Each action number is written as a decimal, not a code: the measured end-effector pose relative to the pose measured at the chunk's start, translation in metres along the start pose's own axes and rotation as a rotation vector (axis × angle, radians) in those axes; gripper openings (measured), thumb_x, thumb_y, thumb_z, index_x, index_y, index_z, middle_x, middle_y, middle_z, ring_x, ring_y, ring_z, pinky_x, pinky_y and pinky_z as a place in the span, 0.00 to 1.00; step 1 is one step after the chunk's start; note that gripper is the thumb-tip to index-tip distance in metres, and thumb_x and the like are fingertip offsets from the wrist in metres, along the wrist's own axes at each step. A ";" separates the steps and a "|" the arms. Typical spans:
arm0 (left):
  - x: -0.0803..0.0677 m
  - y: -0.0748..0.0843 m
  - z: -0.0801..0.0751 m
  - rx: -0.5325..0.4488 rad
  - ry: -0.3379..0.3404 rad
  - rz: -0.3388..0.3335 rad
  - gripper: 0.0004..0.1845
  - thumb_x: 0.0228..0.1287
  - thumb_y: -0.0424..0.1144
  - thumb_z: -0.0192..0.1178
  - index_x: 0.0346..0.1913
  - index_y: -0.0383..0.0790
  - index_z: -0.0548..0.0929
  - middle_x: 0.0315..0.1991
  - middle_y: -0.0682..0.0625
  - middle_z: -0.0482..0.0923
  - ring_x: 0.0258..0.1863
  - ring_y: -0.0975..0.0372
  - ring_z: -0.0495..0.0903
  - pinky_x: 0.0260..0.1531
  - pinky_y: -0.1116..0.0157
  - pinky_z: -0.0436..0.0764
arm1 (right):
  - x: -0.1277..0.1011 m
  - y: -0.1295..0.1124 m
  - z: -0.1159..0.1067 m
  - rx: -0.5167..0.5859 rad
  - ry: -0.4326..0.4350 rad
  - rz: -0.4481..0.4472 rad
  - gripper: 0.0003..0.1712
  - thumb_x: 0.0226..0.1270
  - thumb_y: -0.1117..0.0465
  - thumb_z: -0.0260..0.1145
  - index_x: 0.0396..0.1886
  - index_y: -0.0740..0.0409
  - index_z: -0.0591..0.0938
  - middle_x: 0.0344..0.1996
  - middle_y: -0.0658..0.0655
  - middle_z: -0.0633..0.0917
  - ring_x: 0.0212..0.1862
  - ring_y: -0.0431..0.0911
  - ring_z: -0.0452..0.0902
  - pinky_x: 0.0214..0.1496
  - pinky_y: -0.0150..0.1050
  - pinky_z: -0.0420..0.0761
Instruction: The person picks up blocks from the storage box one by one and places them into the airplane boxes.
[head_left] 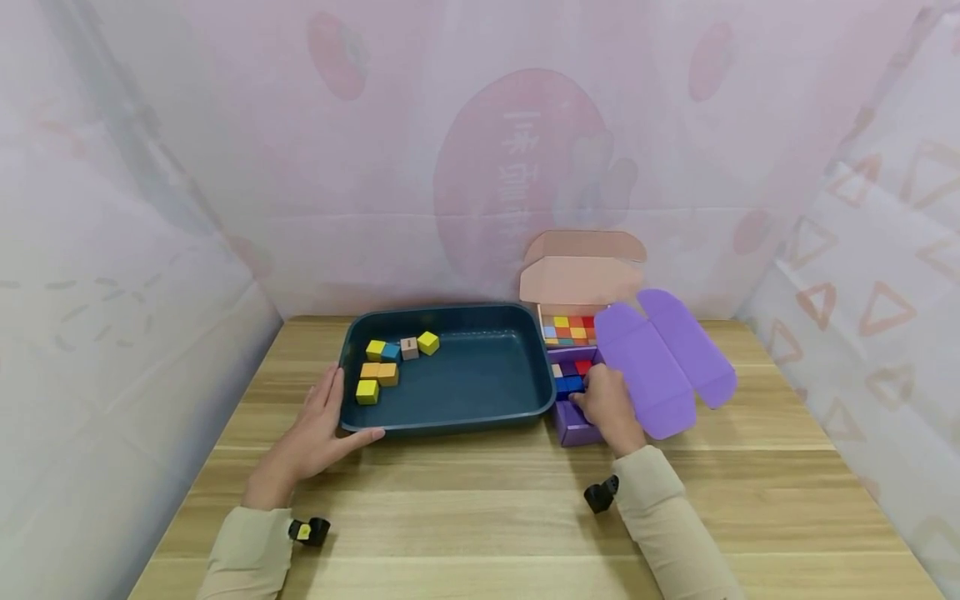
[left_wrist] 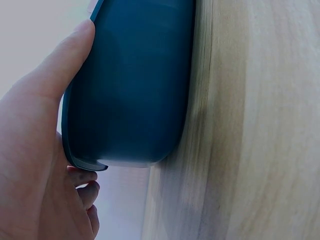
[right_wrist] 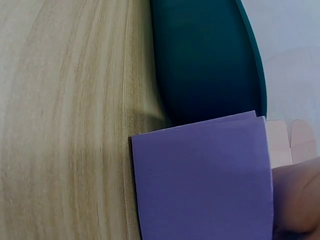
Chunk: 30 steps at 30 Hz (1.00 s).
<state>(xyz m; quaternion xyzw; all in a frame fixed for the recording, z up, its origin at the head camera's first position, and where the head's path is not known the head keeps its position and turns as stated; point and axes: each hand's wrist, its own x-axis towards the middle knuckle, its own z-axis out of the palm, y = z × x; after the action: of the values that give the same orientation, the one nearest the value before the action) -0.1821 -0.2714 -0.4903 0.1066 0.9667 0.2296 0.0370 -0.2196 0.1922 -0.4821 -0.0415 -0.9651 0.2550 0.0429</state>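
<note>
Fingers of the right hand point(head_left: 609, 408) curl down into the purple box point(head_left: 573, 423), pinching at a blue block point(head_left: 570, 385) inside it; whether the block is truly gripped cannot be told. Just beyond that hand the box's purple lid point(head_left: 663, 367) lies folded open, and farther back sits a pink box point(head_left: 581, 279) of coloured blocks. The left hand point(head_left: 322, 421) lies open and relaxed against the near left corner of the dark tray point(head_left: 480, 421), thumb along its rim. Seven blocks point(head_left: 390, 362) rest in the tray just past the left fingertips, on the wooden table point(head_left: 480, 508).
</note>
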 end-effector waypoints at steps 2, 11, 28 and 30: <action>0.000 0.000 0.001 -0.001 -0.002 0.001 0.71 0.63 0.76 0.61 0.85 0.37 0.29 0.87 0.38 0.24 0.85 0.34 0.37 0.79 0.28 0.48 | 0.001 0.000 0.001 -0.003 -0.012 -0.001 0.22 0.63 0.63 0.80 0.13 0.62 0.80 0.12 0.50 0.71 0.25 0.48 0.71 0.29 0.38 0.69; 0.000 0.000 0.001 0.004 0.001 -0.004 0.71 0.64 0.75 0.62 0.85 0.37 0.30 0.87 0.37 0.25 0.85 0.34 0.37 0.79 0.28 0.49 | 0.002 -0.002 -0.008 -0.025 -0.050 -0.005 0.12 0.65 0.64 0.78 0.38 0.72 0.89 0.32 0.64 0.89 0.33 0.52 0.80 0.41 0.47 0.86; -0.001 0.001 -0.001 0.003 -0.002 -0.015 0.71 0.63 0.77 0.61 0.85 0.36 0.31 0.87 0.38 0.24 0.85 0.34 0.36 0.79 0.28 0.48 | 0.023 -0.085 -0.049 0.045 -0.099 -0.303 0.21 0.68 0.62 0.75 0.54 0.72 0.87 0.48 0.68 0.91 0.47 0.56 0.90 0.54 0.52 0.91; -0.001 0.000 -0.001 0.003 0.000 -0.011 0.71 0.63 0.77 0.61 0.85 0.37 0.31 0.87 0.38 0.24 0.86 0.35 0.36 0.79 0.28 0.48 | 0.028 -0.099 -0.047 0.034 -0.128 -0.325 0.22 0.69 0.60 0.75 0.56 0.71 0.86 0.50 0.68 0.90 0.50 0.56 0.89 0.58 0.51 0.90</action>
<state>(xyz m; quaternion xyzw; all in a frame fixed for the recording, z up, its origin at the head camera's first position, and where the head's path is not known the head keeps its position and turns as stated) -0.1809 -0.2715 -0.4894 0.1011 0.9677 0.2279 0.0379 -0.2482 0.1325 -0.3908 0.1323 -0.9554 0.2631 0.0226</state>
